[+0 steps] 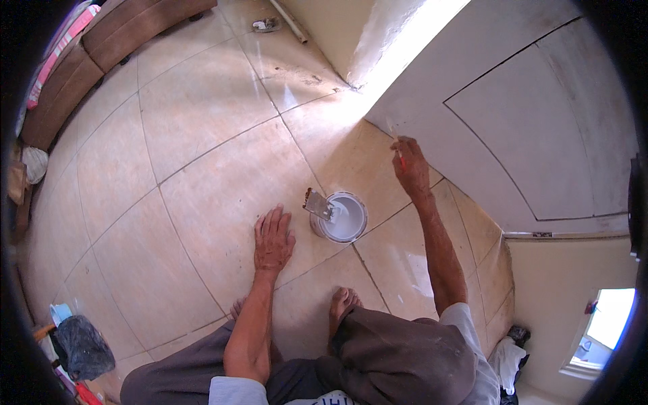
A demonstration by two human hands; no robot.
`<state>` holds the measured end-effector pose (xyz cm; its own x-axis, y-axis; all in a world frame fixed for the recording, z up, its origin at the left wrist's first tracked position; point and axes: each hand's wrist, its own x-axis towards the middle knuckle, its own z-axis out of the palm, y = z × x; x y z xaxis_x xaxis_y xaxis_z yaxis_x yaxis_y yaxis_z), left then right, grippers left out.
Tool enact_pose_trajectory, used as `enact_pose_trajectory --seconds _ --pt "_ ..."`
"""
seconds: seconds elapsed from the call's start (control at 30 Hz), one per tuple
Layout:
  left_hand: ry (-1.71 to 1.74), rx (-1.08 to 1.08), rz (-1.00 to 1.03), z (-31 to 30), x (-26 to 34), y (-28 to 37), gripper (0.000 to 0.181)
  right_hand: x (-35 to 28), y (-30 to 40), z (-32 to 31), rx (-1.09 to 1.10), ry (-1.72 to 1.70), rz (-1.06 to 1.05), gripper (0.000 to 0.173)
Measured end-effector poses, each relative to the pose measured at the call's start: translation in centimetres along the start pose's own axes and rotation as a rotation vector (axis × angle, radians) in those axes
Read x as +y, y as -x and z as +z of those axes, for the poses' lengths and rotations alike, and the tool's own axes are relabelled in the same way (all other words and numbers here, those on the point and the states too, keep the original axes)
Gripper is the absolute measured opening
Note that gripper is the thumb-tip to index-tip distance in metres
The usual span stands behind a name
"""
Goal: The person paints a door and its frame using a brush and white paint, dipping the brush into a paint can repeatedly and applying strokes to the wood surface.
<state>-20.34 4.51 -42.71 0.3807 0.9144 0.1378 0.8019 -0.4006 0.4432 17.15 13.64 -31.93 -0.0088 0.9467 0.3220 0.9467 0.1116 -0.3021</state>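
My right hand grips a paintbrush, of which a bit of red handle shows between the fingers. Its pale bristle end is at the lower edge of a white door; glare blurs the contact. My left hand is empty, palm down with fingers extended, on or just above the tiled floor. Between my hands stands a round tub of white paint. A flat, rusty-edged metal blade leans over the tub's left rim, its lower end at the paint.
Bright light enters beside a wall corner. A brown sofa lines the far left. Near the wall lie a pipe and a small dish. A black plastic bag sits lower left, white bags lower right.
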Motion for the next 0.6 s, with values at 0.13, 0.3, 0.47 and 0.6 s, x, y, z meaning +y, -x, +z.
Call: enact_pose_trajectory --seconds 0.13,0.3,0.47,0.6 --pt "-0.004 -0.006 0.001 0.0 -0.1 0.3 0.057 -2.3 -2.8 -3.8 0.275 0.032 -0.081 0.03" --pt "-0.005 0.004 -0.003 -0.1 -0.1 0.4 0.057 -4.9 -2.9 -3.2 0.462 0.236 -0.171 0.034" --pt "-0.007 -0.015 0.017 0.0 0.2 0.0 0.055 -2.0 -3.7 0.6 0.254 0.394 -0.161 0.032" --pt "-0.011 -0.003 0.015 0.1 -0.1 0.2 0.054 -3.0 -3.6 0.3 -0.051 0.162 -0.049 0.026"
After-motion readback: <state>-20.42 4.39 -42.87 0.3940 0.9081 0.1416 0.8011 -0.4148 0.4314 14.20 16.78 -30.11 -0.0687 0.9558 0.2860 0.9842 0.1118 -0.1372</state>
